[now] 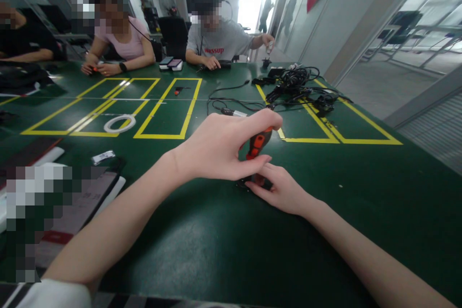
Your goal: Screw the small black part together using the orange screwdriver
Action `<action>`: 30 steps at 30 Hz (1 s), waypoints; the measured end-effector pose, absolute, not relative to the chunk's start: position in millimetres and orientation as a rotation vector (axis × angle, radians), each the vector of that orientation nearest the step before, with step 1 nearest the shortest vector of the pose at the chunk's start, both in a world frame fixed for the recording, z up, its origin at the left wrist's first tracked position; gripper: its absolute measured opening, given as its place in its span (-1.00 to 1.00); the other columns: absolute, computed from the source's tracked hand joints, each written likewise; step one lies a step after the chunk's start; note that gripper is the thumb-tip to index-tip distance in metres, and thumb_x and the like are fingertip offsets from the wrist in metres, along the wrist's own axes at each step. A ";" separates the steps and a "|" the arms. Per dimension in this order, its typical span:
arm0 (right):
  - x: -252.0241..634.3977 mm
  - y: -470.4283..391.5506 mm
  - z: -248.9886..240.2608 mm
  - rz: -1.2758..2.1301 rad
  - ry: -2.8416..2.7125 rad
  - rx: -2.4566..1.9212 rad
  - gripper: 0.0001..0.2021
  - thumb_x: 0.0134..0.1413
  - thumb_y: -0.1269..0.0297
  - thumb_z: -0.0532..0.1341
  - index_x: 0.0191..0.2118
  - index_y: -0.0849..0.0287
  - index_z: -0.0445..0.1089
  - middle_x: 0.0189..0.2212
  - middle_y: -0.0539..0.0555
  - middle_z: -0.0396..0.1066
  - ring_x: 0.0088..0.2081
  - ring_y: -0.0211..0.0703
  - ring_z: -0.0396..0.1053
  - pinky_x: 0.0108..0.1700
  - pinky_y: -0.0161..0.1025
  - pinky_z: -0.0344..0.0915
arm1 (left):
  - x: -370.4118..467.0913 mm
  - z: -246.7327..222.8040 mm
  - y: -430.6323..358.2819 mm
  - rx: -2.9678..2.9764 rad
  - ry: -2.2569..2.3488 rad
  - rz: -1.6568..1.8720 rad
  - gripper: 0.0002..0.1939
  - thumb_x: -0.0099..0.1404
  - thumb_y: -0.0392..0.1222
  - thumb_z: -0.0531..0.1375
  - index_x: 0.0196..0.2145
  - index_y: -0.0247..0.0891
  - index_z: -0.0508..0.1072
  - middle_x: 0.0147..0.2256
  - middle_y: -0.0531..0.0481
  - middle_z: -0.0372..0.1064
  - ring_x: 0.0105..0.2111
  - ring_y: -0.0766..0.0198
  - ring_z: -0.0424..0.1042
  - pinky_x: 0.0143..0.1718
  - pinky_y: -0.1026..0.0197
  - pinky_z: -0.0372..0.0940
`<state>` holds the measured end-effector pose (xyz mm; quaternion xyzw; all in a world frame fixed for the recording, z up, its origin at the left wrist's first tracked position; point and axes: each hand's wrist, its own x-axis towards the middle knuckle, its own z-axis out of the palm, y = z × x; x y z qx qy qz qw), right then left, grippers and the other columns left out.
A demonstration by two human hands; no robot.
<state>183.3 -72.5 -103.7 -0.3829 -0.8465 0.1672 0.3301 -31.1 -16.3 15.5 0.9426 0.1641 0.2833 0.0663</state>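
Observation:
My left hand [216, 147] is closed from above around the red-and-black handle of a screwdriver [259, 143], which stands roughly upright over the table. Just below it, my right hand [287, 190] is closed low at the table, its thumb and fingers around a small dark and reddish piece [259, 180]. Fingers cover most of that piece, so its kind cannot be made out. The screwdriver's lower end is hidden too. The fingertips of both hands meet or nearly meet there.
Black cables [294, 82] lie tangled at the back right. A white ring-shaped roll [131, 122] rests on the green table [173, 245], among yellow taped outlines. Boxes [77, 202] are at left. Across the table, a person in grey [231, 38] and others handle small things.

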 end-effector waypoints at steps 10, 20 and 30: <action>183.2 -72.9 -104.2 0.436 -2.229 -1.024 -0.86 0.32 0.34 0.19 -0.04 0.16 0.41 -0.31 0.06 0.48 -0.43 -0.17 0.42 -0.37 -0.25 0.39 | -31.5 14.1 -15.3 2.834 0.519 0.836 -0.50 0.36 -0.13 0.18 0.23 -0.17 0.30 -0.26 0.08 0.53 -0.34 0.31 0.52 -0.35 0.32 0.26; 183.4 -72.5 -103.0 0.440 -2.229 -1.027 -0.86 0.31 0.33 0.20 -0.06 0.15 0.41 -0.34 0.05 0.47 -0.44 -0.17 0.42 -0.37 -0.26 0.39 | -31.2 14.4 -16.4 2.853 0.542 0.822 -0.53 0.39 -0.12 0.15 0.23 -0.16 0.31 -0.19 0.04 0.54 -0.31 0.31 0.53 -0.33 0.32 0.27; 183.5 -72.6 -103.5 0.417 -2.240 -1.014 -0.84 0.32 0.35 0.19 -0.02 0.17 0.40 -0.29 0.08 0.48 -0.43 -0.16 0.43 -0.36 -0.25 0.40 | -30.1 17.5 -16.4 2.845 0.502 0.805 -0.55 0.37 -0.20 0.15 0.20 -0.19 0.32 -0.25 0.04 0.54 -0.26 0.27 0.53 -0.31 0.31 0.27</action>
